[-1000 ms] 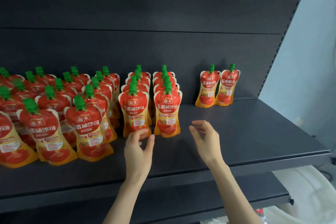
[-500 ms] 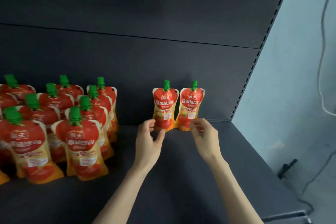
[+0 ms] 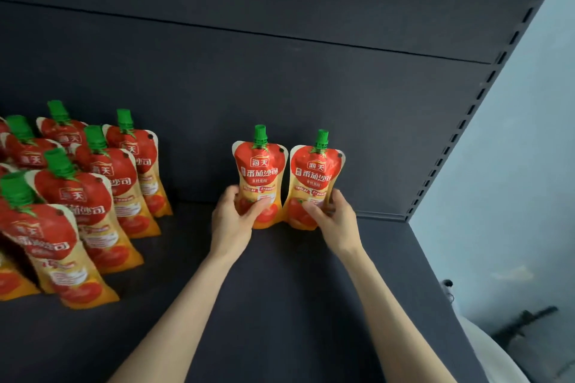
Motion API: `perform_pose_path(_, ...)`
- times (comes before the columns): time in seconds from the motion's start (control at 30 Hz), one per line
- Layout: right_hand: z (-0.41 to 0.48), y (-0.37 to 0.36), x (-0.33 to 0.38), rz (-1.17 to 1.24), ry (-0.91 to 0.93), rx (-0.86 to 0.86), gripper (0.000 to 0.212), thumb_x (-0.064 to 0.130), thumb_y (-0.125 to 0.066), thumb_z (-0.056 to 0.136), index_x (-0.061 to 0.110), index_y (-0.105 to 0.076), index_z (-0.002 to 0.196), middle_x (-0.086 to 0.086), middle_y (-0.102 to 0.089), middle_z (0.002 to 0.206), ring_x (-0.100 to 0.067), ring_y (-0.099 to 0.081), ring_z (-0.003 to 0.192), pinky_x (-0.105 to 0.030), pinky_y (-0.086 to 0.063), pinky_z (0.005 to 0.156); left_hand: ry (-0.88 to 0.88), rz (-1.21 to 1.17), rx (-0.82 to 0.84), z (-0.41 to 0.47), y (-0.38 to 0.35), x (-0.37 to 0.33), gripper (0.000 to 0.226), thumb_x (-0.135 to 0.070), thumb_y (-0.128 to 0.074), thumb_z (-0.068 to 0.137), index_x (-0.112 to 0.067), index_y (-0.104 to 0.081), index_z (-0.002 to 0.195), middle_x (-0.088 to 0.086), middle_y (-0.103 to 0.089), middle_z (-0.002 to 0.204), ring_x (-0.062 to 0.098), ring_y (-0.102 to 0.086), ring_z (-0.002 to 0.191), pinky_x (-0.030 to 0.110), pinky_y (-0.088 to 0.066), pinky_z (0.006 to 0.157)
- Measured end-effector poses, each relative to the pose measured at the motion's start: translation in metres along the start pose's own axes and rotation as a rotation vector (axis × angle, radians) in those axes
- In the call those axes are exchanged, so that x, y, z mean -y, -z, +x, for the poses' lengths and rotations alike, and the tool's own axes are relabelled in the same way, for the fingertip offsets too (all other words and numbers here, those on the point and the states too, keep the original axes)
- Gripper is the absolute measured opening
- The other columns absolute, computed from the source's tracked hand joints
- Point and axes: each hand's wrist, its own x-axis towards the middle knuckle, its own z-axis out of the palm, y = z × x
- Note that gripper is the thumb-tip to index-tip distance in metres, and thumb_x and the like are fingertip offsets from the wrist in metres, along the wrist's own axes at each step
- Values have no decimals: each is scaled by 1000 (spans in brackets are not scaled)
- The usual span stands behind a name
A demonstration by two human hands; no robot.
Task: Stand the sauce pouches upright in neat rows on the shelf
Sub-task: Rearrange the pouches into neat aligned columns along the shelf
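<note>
Since 0.5 s ago, both hands have been closed onto the 2 separate pouches that were then only being approached, and the view has been brought nearer to them. The left hand (image 3: 231, 222) is wrapped round the lower part of the left pouch (image 3: 259, 169), a red-and-orange soft plastic sauce pouch with a green screw cap. Its thumb is laid across the printed front and its fingers (image 3: 231, 194) are curled round the pouch's left edge. The right hand (image 3: 336, 224) is set likewise on the right pouch (image 3: 315, 172), which is of the same make, with the thumb on the front and the fingers (image 3: 335, 198) curled round the right edge.

Both pouches are held upright, caps up, side by side and meeting at their lower corners. Whether their bases are resting on the shelf or raised just off it cannot be told. They are placed close to the dark back panel (image 3: 217, 87), toward the right end of the dark grey flat shelf (image 3: 280, 305).

Well apart to the left, rows of matching pouches (image 3: 102, 193) are seen standing on the same shelf, cut off by the picture's edge, with the nearest ones tilted slightly. A dark slotted upright (image 3: 466, 121) is seen at the shelf's right end, with a pale blue wall (image 3: 513, 180) beyond it.
</note>
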Motion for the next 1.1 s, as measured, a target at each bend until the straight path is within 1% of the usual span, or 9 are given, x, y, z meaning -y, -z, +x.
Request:
perform_pose_path(0.07,-1,1,-1,35,11,17,21,23,-66,85,17,-57,104,11,-65,97,-5,-64,90,-8,-49,66,-13,-24,17,-4,2,-2,38,-41,-73,75,-24,-54,102,-5,-63,105,11,-60,99,25,-50,77)
perform_pose_path(0.2,-13,6,10,181,-13,84,19,24,-63,87,16,-59,104,6,-70,99,-11,-68,90,-18,-54,68,-39,-36,61,-25,15,-12,37,-56,-65,69,-33,-49,93,-18,-63,98,1,-63,93,19,-53,71)
perform_pose_path(0.3,-35,4,26,265,5,115,16,22,-58,91,18,-58,106,4,-71,99,-10,-68,90,-19,-54,67,-46,-79,73,-49,36,-20,41,-59,-63,67,-33,-50,95,-21,-64,98,-3,-64,92,21,-55,70)
perform_pose_path(0.4,-65,-5,41,342,15,134,16,23,-55,92,22,-58,108,11,-71,99,-7,-67,92,-15,-52,67,-60,-135,57,-73,60,-28,40,-57,-63,68,-35,-50,98,-19,-66,99,-1,-65,92,22,-57,67)
perform_pose_path(0.5,-101,-20,52,371,22,132,19,29,-55,90,21,-59,107,8,-70,100,-9,-68,93,-17,-53,67,-74,-190,44,-98,85,-31,41,-56,-64,67,-34,-51,98,-20,-68,97,0,-66,90,20,-56,65)
perform_pose_path(0.6,-141,-44,65,375,30,109,27,35,-57,83,18,-59,104,6,-71,99,-11,-68,91,-18,-53,65,-97,-234,55,-124,118,-27,40,-52,-65,69,-30,-53,99,-20,-67,98,2,-67,89,19,-55,66)
perform_pose_path(0.8,-219,-112,84,343,56,-6,15,35,-61,85,24,-62,95,-1,-71,97,-17,-69,89,-27,-56,69,-155,-257,120,-168,204,-1,39,-47,-66,70,-28,-54,101,-20,-68,100,0,-66,90,16,-53,65)
perform_pose_path(0.93,-263,-165,99,350,67,-53,17,34,-61,85,20,-63,95,-1,-71,93,-16,-69,86,-24,-55,67,-165,-267,145,-184,265,16,39,-44,-66,72,-23,-54,102,-18,-68,98,1,-67,88,15,-53,64)
perform_pose_path(1.1,-289,-212,119,353,46,-44,22,33,-60,83,18,-61,99,0,-71,95,-17,-69,89,-26,-56,67,-142,-330,121,-194,320,29,33,-41,-65,75,-24,-54,100,-16,-69,98,4,-67,89,15,-53,64)
